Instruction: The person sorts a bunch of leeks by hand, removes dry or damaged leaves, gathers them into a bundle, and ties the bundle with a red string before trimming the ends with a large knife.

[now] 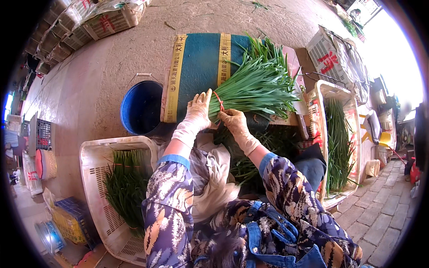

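Note:
A bunch of long green chives (261, 87) lies across a teal mat with yellow bands (196, 67). A thin red band (219, 102) circles the bunch near its stem end. My left hand (197, 114), in a pale glove, grips the stem end with fingers spread over it. My right hand (234, 123), also gloved, pinches the red band at the bunch's underside. Both forearms wear patterned blue sleeves.
A blue bucket (142, 107) stands left of the mat. A white plastic crate (96, 156) with tied chive bundles sits at lower left, another crate (324, 89) of chives at right. More loose chives (250, 161) lie under my arms. Stacked crates line the far edges.

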`<state>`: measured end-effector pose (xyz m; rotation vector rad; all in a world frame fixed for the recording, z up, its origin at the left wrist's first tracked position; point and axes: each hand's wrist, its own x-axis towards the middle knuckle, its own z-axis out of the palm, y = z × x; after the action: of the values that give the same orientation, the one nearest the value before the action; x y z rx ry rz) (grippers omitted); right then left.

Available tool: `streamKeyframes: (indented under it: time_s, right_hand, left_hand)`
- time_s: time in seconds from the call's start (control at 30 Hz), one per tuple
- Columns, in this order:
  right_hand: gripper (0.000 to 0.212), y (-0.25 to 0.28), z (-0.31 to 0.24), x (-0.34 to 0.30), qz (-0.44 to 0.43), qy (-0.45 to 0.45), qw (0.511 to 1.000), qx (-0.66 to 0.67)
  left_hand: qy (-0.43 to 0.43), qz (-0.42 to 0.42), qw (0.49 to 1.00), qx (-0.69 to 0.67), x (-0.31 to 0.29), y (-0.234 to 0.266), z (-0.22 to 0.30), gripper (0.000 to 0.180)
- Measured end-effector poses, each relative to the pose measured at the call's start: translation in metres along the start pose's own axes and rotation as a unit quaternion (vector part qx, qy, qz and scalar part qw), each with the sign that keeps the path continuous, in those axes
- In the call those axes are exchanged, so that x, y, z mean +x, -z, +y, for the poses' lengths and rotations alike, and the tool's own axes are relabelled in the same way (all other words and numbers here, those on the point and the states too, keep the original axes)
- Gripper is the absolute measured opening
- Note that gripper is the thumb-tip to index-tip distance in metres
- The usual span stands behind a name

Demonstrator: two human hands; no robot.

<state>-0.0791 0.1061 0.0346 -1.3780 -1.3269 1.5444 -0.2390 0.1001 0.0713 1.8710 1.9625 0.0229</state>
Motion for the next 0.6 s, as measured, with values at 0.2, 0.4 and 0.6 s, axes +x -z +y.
streamKeyframes:
  time_s: [0.2, 0.4, 0.6]
  right_hand:
    - [0.032, -0.004, -0.008, -0.004, 0.045, 0.066, 0.976, -0.201]
    - [0.036, -0.008, -0.002, -0.013, 0.112, 0.053, 0.979, -0.164]
    - [0.025, -0.015, 0.028, -0.007, 0.027, 0.082, 0.985, -0.150]
  left_hand:
    - [-0.062, 0.042, 0.928, -0.365, 0.001, -0.004, -0.036, 0.117]
    - [-0.030, 0.188, 0.842, -0.505, 0.016, -0.023, -0.063, 0.081]
    - [0.041, 0.369, 0.801, -0.470, 0.061, -0.081, -0.120, 0.083]
